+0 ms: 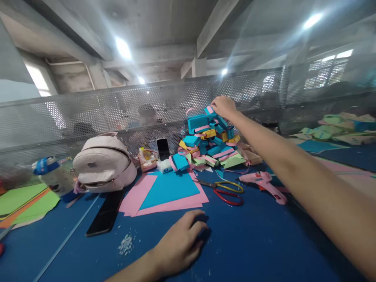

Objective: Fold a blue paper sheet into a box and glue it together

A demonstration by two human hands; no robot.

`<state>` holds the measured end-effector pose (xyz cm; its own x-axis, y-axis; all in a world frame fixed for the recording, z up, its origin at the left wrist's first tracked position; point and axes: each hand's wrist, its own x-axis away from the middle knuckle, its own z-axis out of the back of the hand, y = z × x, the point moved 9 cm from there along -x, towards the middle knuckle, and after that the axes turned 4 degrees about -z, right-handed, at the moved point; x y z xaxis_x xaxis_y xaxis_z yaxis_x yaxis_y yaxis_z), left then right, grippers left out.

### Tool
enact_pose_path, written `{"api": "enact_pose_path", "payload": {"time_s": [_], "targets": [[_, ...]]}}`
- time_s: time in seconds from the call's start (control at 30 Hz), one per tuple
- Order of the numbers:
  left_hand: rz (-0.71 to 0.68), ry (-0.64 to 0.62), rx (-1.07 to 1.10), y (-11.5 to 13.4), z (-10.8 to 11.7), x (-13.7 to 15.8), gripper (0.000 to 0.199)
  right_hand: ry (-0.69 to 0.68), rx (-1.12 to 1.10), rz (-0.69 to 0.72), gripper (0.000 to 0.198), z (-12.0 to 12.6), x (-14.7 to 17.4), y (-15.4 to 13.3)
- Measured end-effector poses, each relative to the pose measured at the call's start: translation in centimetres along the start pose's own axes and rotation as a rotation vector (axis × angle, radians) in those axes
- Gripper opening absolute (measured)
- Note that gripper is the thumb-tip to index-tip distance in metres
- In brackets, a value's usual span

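Note:
My right hand reaches to the top of a heap of folded paper pieces. Its fingers are closed on a small blue paper box with a pink strip, partly hidden by the fingertips. Below it, the heap mixes blue, pink, yellow and green folded pieces. My left hand rests on the blue table, fingers loosely bent and apart, with nothing visible in them. Just beyond it lie flat blue sheets over pink sheets.
Scissors with red and yellow handles lie beside a pink glue gun. On the left are a pale backpack, a dark phone, a bottle and white crumbs. A perforated metal screen stands behind.

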<state>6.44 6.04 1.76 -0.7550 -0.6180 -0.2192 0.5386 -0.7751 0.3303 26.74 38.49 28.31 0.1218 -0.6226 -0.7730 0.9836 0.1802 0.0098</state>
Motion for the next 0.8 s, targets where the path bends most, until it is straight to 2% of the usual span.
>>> {"api": "enact_pose_path", "payload": {"time_s": [0.13,0.23,0.33,0.4,0.5,0.6,0.7,0.8], "targets": [[-0.01,0.01,0.001,0.1,0.0,0.0,0.045,0.039,0.004,0.023,0.039,1.0,0.0,-0.5],[-0.016,0.014,-0.003,0.1,0.1,0.0,0.045,0.129,-0.05,0.039,0.039,2.9,0.4,-1.7],[-0.015,0.019,-0.005,0.1,0.1,0.0,0.046,0.193,-0.126,0.103,0.036,5.3,1.4,-4.9],[-0.018,0.025,-0.004,0.1,0.1,0.0,0.047,0.104,-0.165,0.226,0.034,5.6,2.7,-8.9],[-0.027,0.037,-0.008,0.2,0.1,0.0,0.048,-0.125,-0.183,0.429,0.032,3.8,6.6,-15.6],[-0.031,0.036,-0.007,0.3,0.0,-0.1,0.046,-0.365,-0.16,0.507,0.036,-0.4,11.9,-20.6],[-0.034,0.034,-0.011,0.4,0.1,-0.1,0.044,-0.578,-0.136,0.486,0.038,-5.0,17.1,-23.3],[-0.037,0.035,-0.016,0.4,0.2,0.0,0.041,-0.691,-0.139,0.402,0.033,-8.0,20.4,-24.1]]}}
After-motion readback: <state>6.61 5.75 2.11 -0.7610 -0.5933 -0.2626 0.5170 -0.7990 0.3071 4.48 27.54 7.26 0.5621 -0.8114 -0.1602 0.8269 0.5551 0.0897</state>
